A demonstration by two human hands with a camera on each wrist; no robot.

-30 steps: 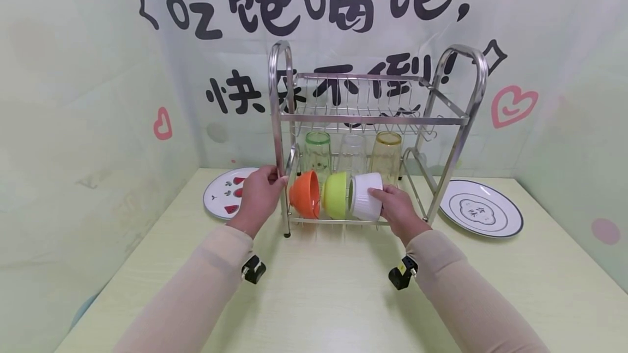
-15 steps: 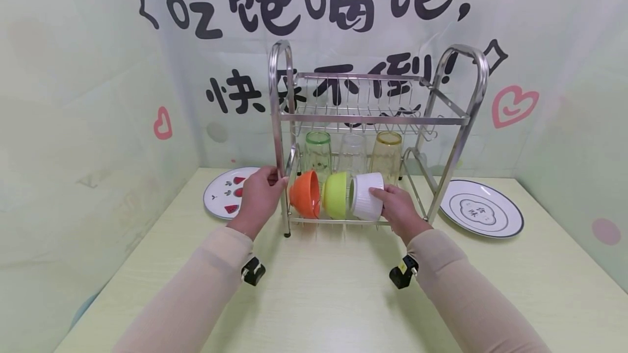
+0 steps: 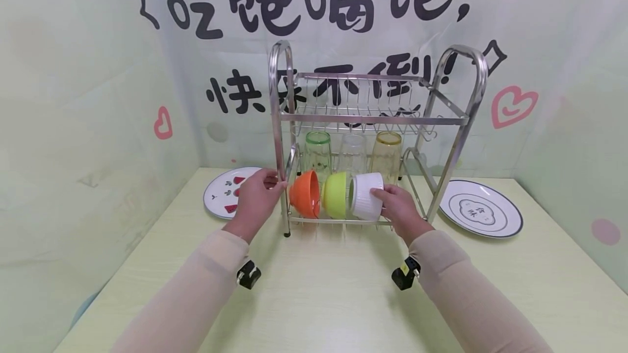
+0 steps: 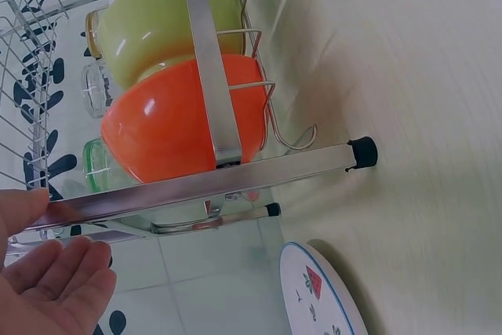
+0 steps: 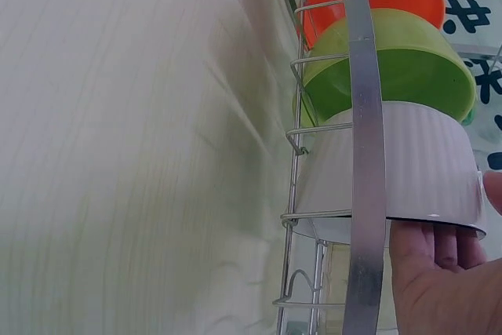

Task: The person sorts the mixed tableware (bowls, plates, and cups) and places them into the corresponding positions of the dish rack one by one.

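Observation:
My right hand (image 3: 399,208) holds a white ribbed bowl (image 3: 367,196), thumb on its outside and fingers at its right end. The bowl lies on its side in the lower tier of a metal dish rack (image 3: 373,120). Left of it, a yellow-green bowl (image 3: 335,195) and an orange bowl (image 3: 304,195) also stand on their sides. My left hand (image 3: 257,198) is at the rack's left front post. In the left wrist view its thumb (image 4: 27,208) touches the post, while the fingers (image 4: 67,272) extend loosely, apart from it.
Behind the bowls are three upside-down glasses: green-rimmed (image 3: 318,154), clear (image 3: 352,154) and amber-rimmed (image 3: 386,154). A fruit-patterned plate (image 3: 216,200) lies left of the rack, and a dark-rimmed plate (image 3: 502,217) right of it. A printed cloth (image 3: 235,140) hangs behind.
My left hand has loosened at the post and its wrist has shifted slightly left and down. My right hand still holds the white bowl, which has barely moved.

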